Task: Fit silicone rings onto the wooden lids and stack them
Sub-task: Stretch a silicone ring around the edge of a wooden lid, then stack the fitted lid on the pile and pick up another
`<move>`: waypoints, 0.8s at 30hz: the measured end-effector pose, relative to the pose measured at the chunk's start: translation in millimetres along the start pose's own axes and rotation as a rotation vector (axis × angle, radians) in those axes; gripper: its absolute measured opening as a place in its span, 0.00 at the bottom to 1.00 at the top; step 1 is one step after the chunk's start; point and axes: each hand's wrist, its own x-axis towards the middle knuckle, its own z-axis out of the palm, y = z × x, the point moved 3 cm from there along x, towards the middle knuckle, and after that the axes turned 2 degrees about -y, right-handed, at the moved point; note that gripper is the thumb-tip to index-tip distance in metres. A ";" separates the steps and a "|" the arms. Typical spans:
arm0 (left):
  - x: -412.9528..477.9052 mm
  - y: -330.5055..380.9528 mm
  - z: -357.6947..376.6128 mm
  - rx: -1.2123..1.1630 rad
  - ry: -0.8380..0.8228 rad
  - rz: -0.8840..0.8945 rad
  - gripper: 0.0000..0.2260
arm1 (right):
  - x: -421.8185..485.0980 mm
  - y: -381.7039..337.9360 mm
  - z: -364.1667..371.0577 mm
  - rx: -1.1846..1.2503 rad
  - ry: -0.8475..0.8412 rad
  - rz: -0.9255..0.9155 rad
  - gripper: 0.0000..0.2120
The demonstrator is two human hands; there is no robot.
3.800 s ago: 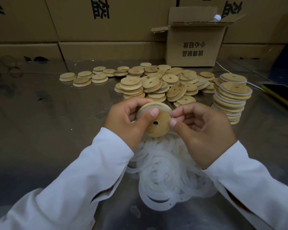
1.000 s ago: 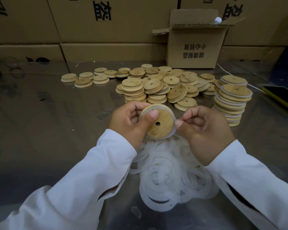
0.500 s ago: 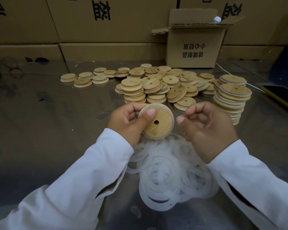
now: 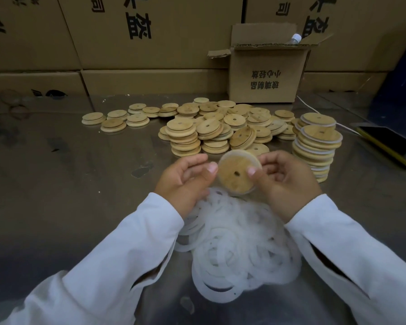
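My right hand grips a round wooden lid with a centre hole and a white silicone ring round its rim; its thumb lies on the lid's face and its fingers are behind. My left hand sits just left of the lid with loosely curled fingers and holds nothing; its thumb tip is at the lid's left edge. A heap of loose silicone rings lies under my hands. A tall stack of ringed lids stands at the right. Bare lids lie piled behind.
The metal table is backed by a wall of cartons. An open carton stands at the back right with a bottle top showing. A phone and a white cable lie at the far right.
The lid has passed from my left hand to my right hand and moved slightly right. My left hand has let go and drawn back a little to the left.
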 end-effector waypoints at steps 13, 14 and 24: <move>-0.8 6.6 -1.2 0.030 0.046 0.030 0.04 | 13.1 20.4 -33.8 -0.849 0.077 0.242 0.15; -1.0 7.0 -1.4 0.032 0.048 0.027 0.04 | 12.0 18.2 -33.1 -0.858 0.073 0.202 0.14; -1.2 7.2 -1.3 0.047 0.046 -0.002 0.05 | 18.0 24.0 -19.0 -0.907 -0.117 -0.145 0.14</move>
